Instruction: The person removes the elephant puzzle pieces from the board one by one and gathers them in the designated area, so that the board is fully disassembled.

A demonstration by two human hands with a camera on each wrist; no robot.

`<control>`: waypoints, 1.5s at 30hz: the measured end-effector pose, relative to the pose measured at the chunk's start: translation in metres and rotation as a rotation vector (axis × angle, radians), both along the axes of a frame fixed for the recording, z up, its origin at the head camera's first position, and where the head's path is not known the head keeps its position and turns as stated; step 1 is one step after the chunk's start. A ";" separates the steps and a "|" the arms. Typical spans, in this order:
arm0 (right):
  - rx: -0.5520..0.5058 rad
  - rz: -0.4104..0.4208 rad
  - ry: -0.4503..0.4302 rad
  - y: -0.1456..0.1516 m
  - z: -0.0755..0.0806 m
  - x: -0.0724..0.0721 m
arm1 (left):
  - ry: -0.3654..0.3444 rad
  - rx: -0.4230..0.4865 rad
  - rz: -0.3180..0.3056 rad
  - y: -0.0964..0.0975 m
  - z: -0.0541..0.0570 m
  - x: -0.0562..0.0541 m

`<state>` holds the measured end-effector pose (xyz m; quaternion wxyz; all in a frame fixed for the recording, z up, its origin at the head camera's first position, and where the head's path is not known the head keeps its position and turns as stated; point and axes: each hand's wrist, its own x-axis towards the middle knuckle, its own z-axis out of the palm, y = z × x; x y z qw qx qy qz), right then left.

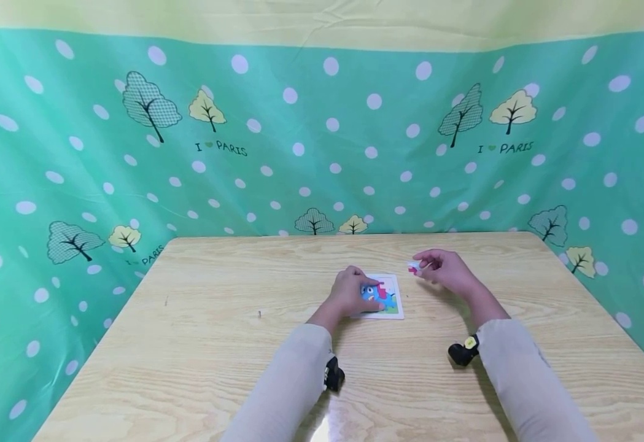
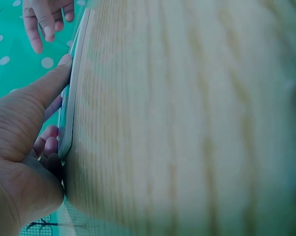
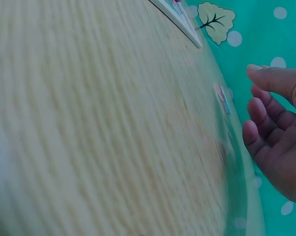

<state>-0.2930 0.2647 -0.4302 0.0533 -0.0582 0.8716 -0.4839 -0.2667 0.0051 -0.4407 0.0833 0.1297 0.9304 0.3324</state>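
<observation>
A small jigsaw puzzle (image 1: 391,299) with a white border and a blue cartoon animal lies flat on the table. My left hand (image 1: 349,292) holds it at its left side, thumb on the picture and fingers curled by the edge; in the left wrist view the thumb (image 2: 52,83) reaches along the board (image 2: 75,88). To the right of the puzzle lies a loose puzzle piece (image 1: 413,267), white and pink. My right hand (image 1: 444,270) is beside this piece with loosely bent fingers. The right wrist view shows a gap between the fingertips (image 3: 255,69) and the piece (image 3: 222,98).
The wooden table (image 1: 217,350) reaches back to a green dotted curtain (image 1: 310,153) with printed trees. A small dark mark (image 1: 259,314) is on the table left of the puzzle. Black wrist cameras (image 1: 462,352) are strapped at both sleeves.
</observation>
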 end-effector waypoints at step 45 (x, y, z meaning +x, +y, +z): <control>0.110 0.139 0.063 -0.047 0.001 0.037 | 0.016 0.004 -0.026 -0.001 -0.003 -0.002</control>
